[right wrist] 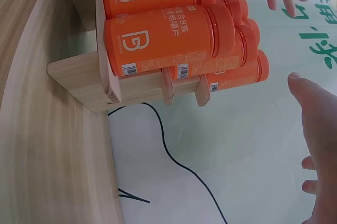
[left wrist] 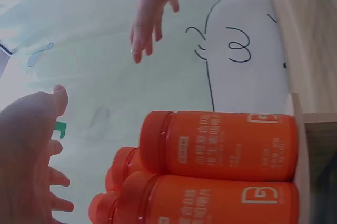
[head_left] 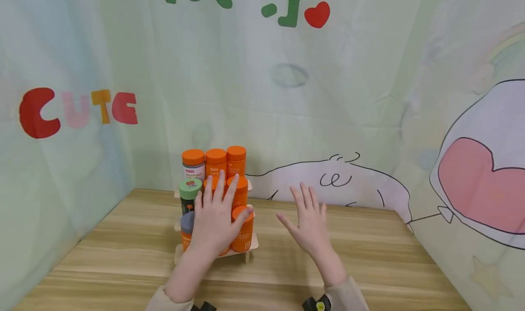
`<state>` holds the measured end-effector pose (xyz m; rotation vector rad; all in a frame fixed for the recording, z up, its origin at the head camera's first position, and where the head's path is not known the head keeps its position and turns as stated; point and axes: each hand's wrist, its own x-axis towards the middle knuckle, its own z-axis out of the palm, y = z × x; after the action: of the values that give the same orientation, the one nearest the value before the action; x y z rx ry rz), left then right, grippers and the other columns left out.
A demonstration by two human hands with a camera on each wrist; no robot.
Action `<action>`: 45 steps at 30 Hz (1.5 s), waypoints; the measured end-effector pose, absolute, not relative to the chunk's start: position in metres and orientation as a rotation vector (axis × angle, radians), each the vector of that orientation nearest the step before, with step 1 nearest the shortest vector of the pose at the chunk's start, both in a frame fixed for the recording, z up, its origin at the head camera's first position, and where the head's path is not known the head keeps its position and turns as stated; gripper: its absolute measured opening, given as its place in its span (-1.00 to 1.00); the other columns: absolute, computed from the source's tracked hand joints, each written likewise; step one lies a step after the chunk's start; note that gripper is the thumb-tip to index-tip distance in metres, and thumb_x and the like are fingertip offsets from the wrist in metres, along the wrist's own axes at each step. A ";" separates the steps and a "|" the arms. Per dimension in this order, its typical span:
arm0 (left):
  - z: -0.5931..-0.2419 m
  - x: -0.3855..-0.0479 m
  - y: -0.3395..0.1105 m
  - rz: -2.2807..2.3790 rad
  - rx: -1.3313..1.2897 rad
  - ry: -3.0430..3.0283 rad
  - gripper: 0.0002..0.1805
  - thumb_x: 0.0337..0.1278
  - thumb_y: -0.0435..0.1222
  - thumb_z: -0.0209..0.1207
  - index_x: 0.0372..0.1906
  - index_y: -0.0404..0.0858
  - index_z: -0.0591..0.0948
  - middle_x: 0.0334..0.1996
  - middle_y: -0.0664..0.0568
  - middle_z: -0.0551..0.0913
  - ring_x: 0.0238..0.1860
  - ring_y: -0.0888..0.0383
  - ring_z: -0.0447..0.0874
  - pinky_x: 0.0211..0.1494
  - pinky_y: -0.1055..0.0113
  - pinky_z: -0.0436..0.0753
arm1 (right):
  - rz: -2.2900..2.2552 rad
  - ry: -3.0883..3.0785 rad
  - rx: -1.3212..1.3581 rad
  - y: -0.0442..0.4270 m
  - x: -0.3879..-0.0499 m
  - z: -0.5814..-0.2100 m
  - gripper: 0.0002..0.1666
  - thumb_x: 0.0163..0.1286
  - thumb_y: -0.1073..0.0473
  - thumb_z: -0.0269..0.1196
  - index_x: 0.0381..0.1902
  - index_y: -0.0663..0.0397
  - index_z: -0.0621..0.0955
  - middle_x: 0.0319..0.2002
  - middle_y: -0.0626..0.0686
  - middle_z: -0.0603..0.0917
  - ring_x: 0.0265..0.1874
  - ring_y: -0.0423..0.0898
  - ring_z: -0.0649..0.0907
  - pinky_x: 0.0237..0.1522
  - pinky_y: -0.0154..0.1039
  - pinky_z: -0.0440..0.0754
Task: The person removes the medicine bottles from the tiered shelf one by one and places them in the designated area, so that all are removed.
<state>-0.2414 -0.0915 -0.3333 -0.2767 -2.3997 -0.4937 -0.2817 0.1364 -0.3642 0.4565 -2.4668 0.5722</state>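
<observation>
The left hand is nearer, fingers spread, holding nothing; I see bottles standing upright at its twelve o'clock, at ten from the empty right hand.

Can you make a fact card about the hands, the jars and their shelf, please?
Left hand: fingers spread, in front of the jars, holding nothing
Right hand: fingers spread, right of the shelf, holding nothing
Shelf: wooden, three tiers, on the table
Green lid: middle tier, left
Grey lid: bottom tier, left
Other visible lids: orange
</observation>
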 end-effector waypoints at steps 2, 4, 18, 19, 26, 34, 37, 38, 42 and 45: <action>-0.329 -0.239 -0.095 -0.550 -0.273 -2.383 -0.16 0.26 0.14 0.12 0.53 -0.08 0.17 0.52 -0.21 0.09 0.49 -0.31 0.02 0.37 -0.36 0.16 | 0.580 -2.429 0.467 0.134 -0.284 -0.361 -0.12 0.32 -0.26 0.20 0.47 -0.02 0.25 0.50 0.15 0.19 0.48 0.23 0.14 0.31 0.48 0.07; -0.326 -0.237 -0.099 -0.612 -0.269 -2.374 -0.18 0.28 0.11 0.12 0.53 -0.11 0.17 0.51 -0.23 0.13 0.48 -0.30 0.07 0.35 -0.35 0.19 | 0.587 -2.392 0.483 0.133 -0.286 -0.357 -0.15 0.32 -0.22 0.22 0.44 0.03 0.29 0.46 0.17 0.27 0.44 0.23 0.21 0.31 0.43 0.14; -0.311 -0.237 -0.164 -1.064 -0.128 -2.105 -0.68 0.40 -0.21 0.10 0.04 -0.33 0.64 -0.25 -0.16 0.72 -0.28 0.20 0.61 -0.25 0.46 0.56 | 0.848 -2.328 0.577 0.124 -0.293 -0.341 -0.25 0.40 -0.12 0.19 0.38 0.21 0.34 0.39 0.20 0.37 0.39 0.20 0.32 0.35 0.27 0.22; -0.312 -0.238 -0.170 -1.092 -0.110 -2.102 -0.68 0.41 -0.20 0.09 0.02 -0.34 0.65 -0.26 -0.17 0.72 -0.30 0.31 0.57 -0.27 0.55 0.53 | 0.862 -2.328 0.580 0.124 -0.293 -0.340 -0.25 0.40 -0.11 0.18 0.38 0.21 0.34 0.38 0.20 0.37 0.39 0.21 0.32 0.35 0.27 0.23; -0.325 -0.243 -0.205 -1.259 -0.065 -2.189 -0.58 0.47 -0.11 0.00 0.06 -0.37 0.61 -0.19 -0.24 0.70 -0.34 0.55 0.50 -0.22 0.63 0.49 | 0.910 -2.313 0.602 0.120 -0.292 -0.336 -0.29 0.39 -0.02 0.21 0.37 0.24 0.35 0.37 0.22 0.39 0.37 0.22 0.33 0.36 0.25 0.24; -0.340 -0.247 -0.238 -1.444 -0.051 -2.294 -0.50 0.46 -0.05 -0.01 0.21 -0.38 0.50 -0.29 0.40 0.61 -0.28 0.53 0.52 -0.22 0.52 0.53 | 0.965 -2.323 0.640 0.116 -0.295 -0.329 -0.30 0.42 -0.02 0.19 0.39 0.21 0.33 0.38 0.23 0.37 0.39 0.23 0.31 0.37 0.24 0.23; -0.347 -0.248 -0.243 -1.495 -0.015 -2.303 -0.48 0.44 -0.06 0.03 0.22 -0.40 0.48 -0.34 0.51 0.54 -0.29 0.53 0.52 -0.23 0.52 0.54 | 1.039 -2.316 0.661 0.114 -0.297 -0.323 -0.32 0.43 -0.01 0.18 0.38 0.21 0.33 0.36 0.22 0.38 0.39 0.21 0.32 0.38 0.22 0.24; -0.350 -0.249 -0.245 -1.509 -0.004 -2.309 -0.47 0.43 -0.07 0.05 0.23 -0.41 0.47 -0.34 0.51 0.54 -0.29 0.52 0.51 -0.23 0.52 0.54 | 1.058 -2.313 0.667 0.113 -0.299 -0.321 -0.33 0.44 0.00 0.17 0.38 0.21 0.33 0.36 0.23 0.39 0.39 0.20 0.32 0.38 0.22 0.24; -0.363 -0.255 -0.247 -1.550 0.025 -2.335 -0.45 0.41 -0.08 0.08 0.24 -0.44 0.45 -0.31 0.42 0.56 -0.29 0.50 0.52 -0.21 0.52 0.55 | 1.121 -2.291 0.686 0.111 -0.302 -0.314 -0.35 0.44 0.03 0.17 0.37 0.22 0.34 0.34 0.24 0.40 0.38 0.18 0.33 0.37 0.20 0.25; -0.372 -0.258 -0.248 -1.557 0.017 -2.351 -0.45 0.40 -0.09 0.10 0.24 -0.45 0.45 -0.26 0.32 0.60 -0.29 0.49 0.53 -0.19 0.52 0.55 | 1.137 -2.283 0.697 0.110 -0.303 -0.312 -0.36 0.45 0.04 0.16 0.38 0.22 0.34 0.35 0.25 0.39 0.37 0.19 0.34 0.36 0.21 0.27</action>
<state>-0.2578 -0.2479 -0.3716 0.0167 -2.3509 -1.5573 -0.3029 0.1101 -0.3117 0.6972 -2.2827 1.1370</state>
